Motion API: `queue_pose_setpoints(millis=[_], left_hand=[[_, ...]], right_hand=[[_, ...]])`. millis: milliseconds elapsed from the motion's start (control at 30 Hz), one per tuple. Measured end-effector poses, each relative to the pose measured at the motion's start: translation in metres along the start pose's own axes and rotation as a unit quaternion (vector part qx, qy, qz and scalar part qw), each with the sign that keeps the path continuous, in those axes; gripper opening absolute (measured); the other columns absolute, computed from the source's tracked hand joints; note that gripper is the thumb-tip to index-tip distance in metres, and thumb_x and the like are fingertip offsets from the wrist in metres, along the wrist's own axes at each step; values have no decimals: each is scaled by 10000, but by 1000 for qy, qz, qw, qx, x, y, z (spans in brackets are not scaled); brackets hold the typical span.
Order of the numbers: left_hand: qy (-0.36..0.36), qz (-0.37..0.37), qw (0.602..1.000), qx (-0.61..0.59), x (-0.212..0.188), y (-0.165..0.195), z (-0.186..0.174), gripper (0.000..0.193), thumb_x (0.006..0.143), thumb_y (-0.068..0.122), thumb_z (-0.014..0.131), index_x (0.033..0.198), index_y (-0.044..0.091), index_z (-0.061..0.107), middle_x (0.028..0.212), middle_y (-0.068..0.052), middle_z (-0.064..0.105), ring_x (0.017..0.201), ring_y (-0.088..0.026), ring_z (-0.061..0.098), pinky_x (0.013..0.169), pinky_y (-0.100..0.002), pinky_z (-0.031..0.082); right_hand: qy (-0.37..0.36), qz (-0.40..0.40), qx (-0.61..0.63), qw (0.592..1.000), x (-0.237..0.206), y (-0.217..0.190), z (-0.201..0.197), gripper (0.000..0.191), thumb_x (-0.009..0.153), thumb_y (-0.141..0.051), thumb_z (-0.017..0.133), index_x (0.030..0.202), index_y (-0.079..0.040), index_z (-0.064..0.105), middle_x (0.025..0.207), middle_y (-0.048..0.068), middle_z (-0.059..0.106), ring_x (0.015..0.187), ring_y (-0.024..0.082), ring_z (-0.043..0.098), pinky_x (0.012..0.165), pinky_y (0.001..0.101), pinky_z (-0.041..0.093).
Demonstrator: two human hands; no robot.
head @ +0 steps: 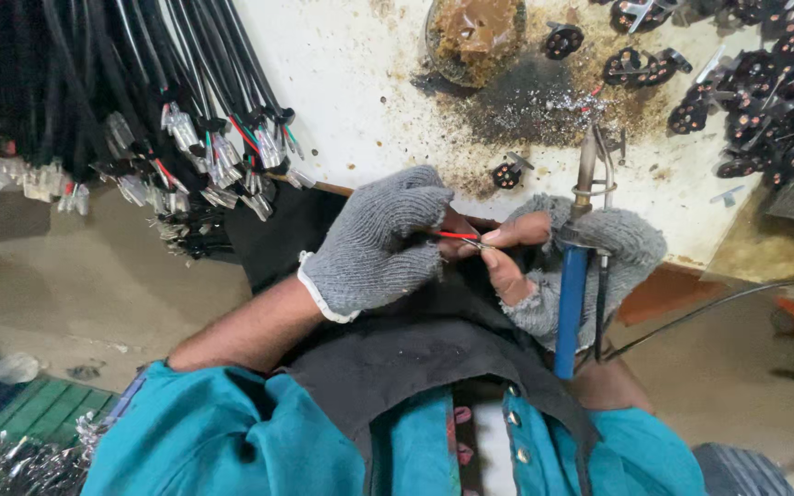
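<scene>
Even, soft light; sharp centre, dark upper-left corner, edges slightly stretched.

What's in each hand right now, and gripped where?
Left hand pinches a thin red wire near its bare end. Right hand pinches the wire's tip and also holds a soldering iron by its blue handle.
</scene>
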State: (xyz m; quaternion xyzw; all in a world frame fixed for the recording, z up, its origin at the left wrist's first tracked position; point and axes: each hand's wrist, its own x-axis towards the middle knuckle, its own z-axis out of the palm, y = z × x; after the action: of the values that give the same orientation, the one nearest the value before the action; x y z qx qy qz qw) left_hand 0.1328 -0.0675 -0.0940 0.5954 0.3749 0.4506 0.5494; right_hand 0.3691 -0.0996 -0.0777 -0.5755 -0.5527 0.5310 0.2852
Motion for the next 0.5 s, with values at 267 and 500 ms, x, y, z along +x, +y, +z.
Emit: queue_pose_setpoints(millis=[267, 500], left_hand=[[-61, -7, 982, 177, -6, 9, 3, 292, 740, 161, 794, 1013, 122, 698, 891, -101, 605, 815, -313, 638, 688, -421, 513], [134, -52, 956, 258, 51, 9, -42, 171, 992, 164, 787, 937, 80, 648, 839, -79, 648, 770, -223, 652, 708, -356, 526]], right_hand=[[16, -26, 19, 999, 2, -11, 8, 142, 971, -143, 727, 1026, -55, 631, 960, 43, 652, 891, 144, 630, 875, 315, 506], [146, -55, -145, 977, 28, -9, 0, 298, 961, -172, 892, 1021, -31, 637, 978, 84, 643, 876, 180, 646, 783, 307, 515]])
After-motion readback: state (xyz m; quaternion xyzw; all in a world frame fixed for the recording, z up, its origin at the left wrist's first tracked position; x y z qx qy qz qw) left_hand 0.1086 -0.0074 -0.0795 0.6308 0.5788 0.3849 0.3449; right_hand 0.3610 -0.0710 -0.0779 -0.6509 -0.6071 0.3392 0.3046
